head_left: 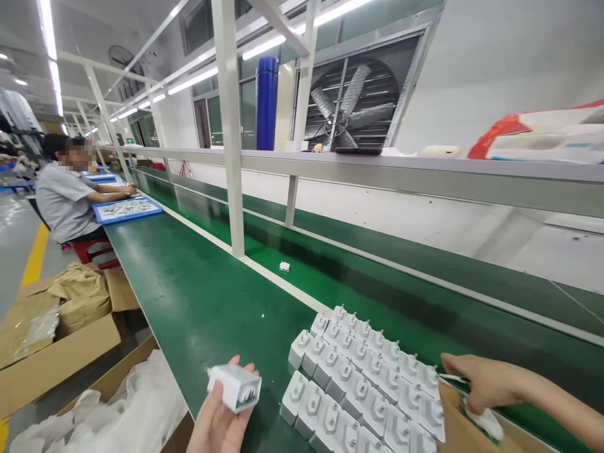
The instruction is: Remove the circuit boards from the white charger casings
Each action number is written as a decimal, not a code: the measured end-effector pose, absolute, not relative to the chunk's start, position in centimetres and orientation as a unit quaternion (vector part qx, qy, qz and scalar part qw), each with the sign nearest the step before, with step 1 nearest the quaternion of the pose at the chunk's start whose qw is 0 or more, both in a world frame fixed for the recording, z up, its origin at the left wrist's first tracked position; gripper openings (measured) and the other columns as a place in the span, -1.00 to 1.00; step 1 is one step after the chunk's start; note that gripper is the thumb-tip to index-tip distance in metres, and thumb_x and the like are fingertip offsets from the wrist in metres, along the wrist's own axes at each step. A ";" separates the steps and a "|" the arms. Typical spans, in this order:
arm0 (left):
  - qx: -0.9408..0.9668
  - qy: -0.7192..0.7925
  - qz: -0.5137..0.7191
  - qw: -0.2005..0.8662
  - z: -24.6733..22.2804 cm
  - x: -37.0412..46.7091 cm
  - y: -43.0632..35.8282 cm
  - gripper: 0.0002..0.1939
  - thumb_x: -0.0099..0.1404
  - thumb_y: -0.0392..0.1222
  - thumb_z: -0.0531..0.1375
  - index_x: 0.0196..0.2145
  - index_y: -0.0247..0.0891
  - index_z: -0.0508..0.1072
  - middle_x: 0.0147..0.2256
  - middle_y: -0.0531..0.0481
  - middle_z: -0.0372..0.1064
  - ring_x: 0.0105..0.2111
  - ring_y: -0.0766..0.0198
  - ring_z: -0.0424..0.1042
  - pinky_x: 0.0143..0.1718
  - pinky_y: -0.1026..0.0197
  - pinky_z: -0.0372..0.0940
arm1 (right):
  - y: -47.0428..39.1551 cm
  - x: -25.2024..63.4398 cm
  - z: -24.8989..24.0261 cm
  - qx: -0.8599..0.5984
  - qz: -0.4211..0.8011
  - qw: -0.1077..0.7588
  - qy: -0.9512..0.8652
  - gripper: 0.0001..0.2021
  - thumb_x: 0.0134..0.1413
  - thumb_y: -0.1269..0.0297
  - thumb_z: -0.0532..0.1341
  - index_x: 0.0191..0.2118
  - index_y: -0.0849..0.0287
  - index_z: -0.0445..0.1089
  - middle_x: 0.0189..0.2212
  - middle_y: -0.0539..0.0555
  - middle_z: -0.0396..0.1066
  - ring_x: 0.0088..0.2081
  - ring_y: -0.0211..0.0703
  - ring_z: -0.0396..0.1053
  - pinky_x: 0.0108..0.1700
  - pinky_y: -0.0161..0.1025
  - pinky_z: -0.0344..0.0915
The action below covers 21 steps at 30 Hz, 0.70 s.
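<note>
My left hand (221, 415) is closed around a white plug adapter housing (236, 387), its hollow end facing right and showing metal and green parts inside. A pin sticks out at its far left end. On the right, my right hand (493, 380) reaches over a cardboard box (455, 415) with bent fingers, blurred by motion. Its thumb and fingers are at a white plastic part (488, 425) with a green edge; the exact grip is partly hidden. Between my hands, several white plug adapters (361, 390) stand in close rows, pins upward.
A green bench (189, 270) runs into the distance beside a sunken belt (264, 245) with a small white piece (284, 267). A post (229, 126) holds up a shelf (425, 167). Open boxes (70, 352) stand at left. Farther along, a person (70, 195) sits by a blue-rimmed tray (101, 217).
</note>
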<state>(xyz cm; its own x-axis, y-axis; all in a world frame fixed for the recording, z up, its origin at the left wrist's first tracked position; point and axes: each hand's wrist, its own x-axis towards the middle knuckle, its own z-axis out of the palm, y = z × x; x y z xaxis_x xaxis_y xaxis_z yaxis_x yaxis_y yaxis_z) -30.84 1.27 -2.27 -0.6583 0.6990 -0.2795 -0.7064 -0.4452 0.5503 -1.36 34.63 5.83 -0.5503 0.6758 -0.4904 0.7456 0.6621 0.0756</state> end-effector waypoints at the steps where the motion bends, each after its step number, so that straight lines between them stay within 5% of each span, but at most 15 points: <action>1: -0.030 0.305 0.857 0.415 -1.2 -31.3 2.0 -0.72 0.31 -0.34 0.10 -0.06 -0.44 0.49 -0.09 -0.36 0.49 0.00 -0.04 0.43 -0.02 0.05 0.40 | 35.1 -2.3 6.4 0.393 -0.063 0.236 0.886 -0.86 0.23 0.20 0.16 -0.30 0.12 0.38 -0.35 0.02 0.41 -0.40 -0.29 0.35 -0.37 -0.30 0.36; 6: -0.119 0.202 0.855 0.463 3.5 -32.3 4.8 -0.61 0.37 -0.22 0.06 0.06 -0.53 0.34 -0.16 -0.38 0.51 -0.02 -0.03 0.45 -0.07 0.04 0.43 | 39.6 -19.0 8.6 0.313 -0.037 0.119 0.941 -0.76 0.27 0.18 0.11 -0.05 0.17 0.33 -0.11 0.10 0.37 -0.20 -0.19 0.38 -0.16 -0.14 0.37; 11: -0.142 0.150 0.849 0.485 3.9 -32.8 5.3 -0.58 0.37 -0.10 0.06 -0.02 -0.55 0.39 -0.25 -0.28 0.54 -0.10 0.09 0.50 -0.09 0.14 0.44 | 39.8 -37.4 4.2 0.223 -0.044 0.095 0.969 -0.66 0.24 0.19 0.16 0.08 0.17 0.26 0.02 0.15 0.29 -0.08 -0.08 0.36 -0.08 -0.03 0.36; 21: -0.052 0.109 0.872 0.473 0.2 -35.6 4.5 -0.51 0.40 -0.01 -0.02 -0.11 -0.47 0.53 -0.14 -0.21 0.54 -0.06 0.15 0.48 0.07 0.15 0.31 | 42.1 -43.0 -0.9 0.180 -0.050 0.108 0.976 -0.71 0.24 0.20 0.15 0.03 0.18 0.30 -0.02 0.13 0.32 -0.11 -0.11 0.37 -0.10 -0.06 0.37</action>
<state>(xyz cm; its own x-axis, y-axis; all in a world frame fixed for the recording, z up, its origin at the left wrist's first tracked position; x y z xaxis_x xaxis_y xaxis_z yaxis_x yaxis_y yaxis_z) -35.58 4.55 0.24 -0.5464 0.8149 -0.1936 -0.8374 -0.5278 0.1422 -43.04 42.07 -0.95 -0.9117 0.3406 -0.2298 0.3623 0.9302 -0.0586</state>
